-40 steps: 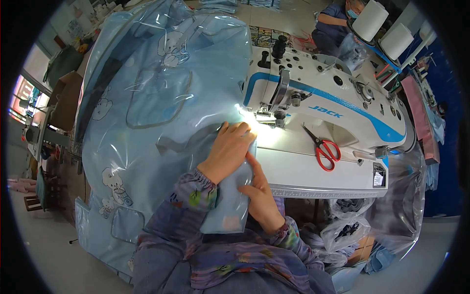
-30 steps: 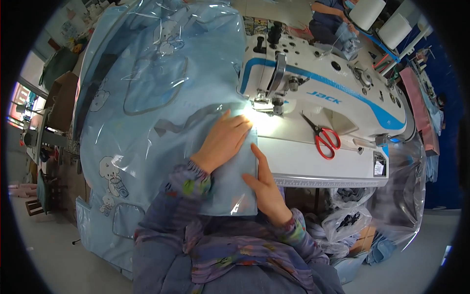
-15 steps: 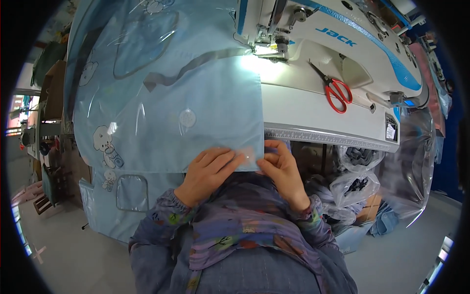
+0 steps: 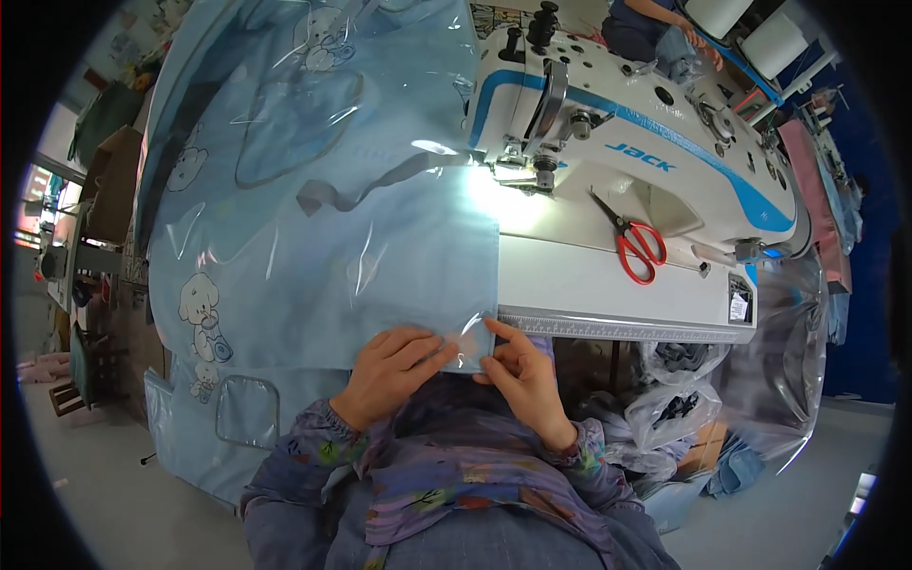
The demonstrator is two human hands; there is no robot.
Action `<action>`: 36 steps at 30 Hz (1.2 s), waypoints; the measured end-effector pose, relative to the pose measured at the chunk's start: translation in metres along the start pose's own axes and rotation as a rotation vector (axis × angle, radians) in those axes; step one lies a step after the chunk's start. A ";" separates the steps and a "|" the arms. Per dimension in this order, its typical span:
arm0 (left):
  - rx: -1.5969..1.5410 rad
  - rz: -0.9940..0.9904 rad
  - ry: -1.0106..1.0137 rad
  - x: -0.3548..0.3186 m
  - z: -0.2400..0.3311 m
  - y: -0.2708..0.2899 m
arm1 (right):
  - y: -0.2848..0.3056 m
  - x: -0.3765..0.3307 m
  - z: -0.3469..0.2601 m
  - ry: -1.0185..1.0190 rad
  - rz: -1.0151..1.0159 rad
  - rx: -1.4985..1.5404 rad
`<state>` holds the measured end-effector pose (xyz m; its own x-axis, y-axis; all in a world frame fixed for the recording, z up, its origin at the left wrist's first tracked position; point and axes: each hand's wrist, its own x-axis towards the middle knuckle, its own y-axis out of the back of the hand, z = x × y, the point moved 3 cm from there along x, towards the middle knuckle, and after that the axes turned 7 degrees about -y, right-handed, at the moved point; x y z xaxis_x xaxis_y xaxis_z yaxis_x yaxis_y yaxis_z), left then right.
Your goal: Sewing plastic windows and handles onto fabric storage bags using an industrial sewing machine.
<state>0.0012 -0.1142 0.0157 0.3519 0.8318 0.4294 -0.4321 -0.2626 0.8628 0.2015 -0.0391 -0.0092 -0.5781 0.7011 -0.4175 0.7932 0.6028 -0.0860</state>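
Note:
A pale blue, glossy sheet of cloth (image 4: 285, 285) with printed cartoon dogs spreads over the left of the sewing table and reaches under the sewing machine (image 4: 646, 142). My left hand (image 4: 389, 375) lies on its near edge, fingers stretched along the surface. At the near right corner, my right hand (image 4: 522, 380) pinches the cloth's edge between thumb and fingers. A pinkish patch shows at the cloth between the hands; I cannot make out what it is. A grey strip (image 4: 380, 180) curls across the cloth toward the lit needle area (image 4: 513, 190).
Red-handled scissors (image 4: 641, 249) lie on the white machine bed. A ruler (image 4: 627, 328) runs along the near table edge. Below are plastic bags (image 4: 674, 408) of dark scraps. Thread cones (image 4: 774, 47) and another person's arm (image 4: 679, 24) show at the far right.
The view has tilted up, so everything sits lower and more of the machine shows. Both hands stay at the cloth's near right corner, with little visible shift along it.

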 end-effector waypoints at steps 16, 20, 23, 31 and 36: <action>-0.773 -0.097 0.392 0.000 0.043 -0.049 | 0.185 0.035 -0.087 0.388 0.810 -1.317; -1.559 0.062 0.957 0.016 0.052 -0.098 | 0.200 0.058 -0.083 0.368 0.709 -1.572; -1.751 0.250 1.124 0.030 0.055 -0.103 | 0.195 0.049 -0.105 0.234 0.443 -1.490; -1.776 0.504 1.219 0.034 0.067 -0.092 | 0.147 0.005 -0.080 -0.584 -0.659 -0.441; -1.791 0.535 1.180 0.037 0.068 -0.094 | 0.123 0.031 -0.086 -0.465 -0.747 -0.521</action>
<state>0.1115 -0.0924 -0.0311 -0.2426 0.8684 -0.4326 -0.6187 -0.4819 -0.6205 0.2646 0.0896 0.0447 -0.6714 -0.0721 -0.7376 0.0147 0.9938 -0.1105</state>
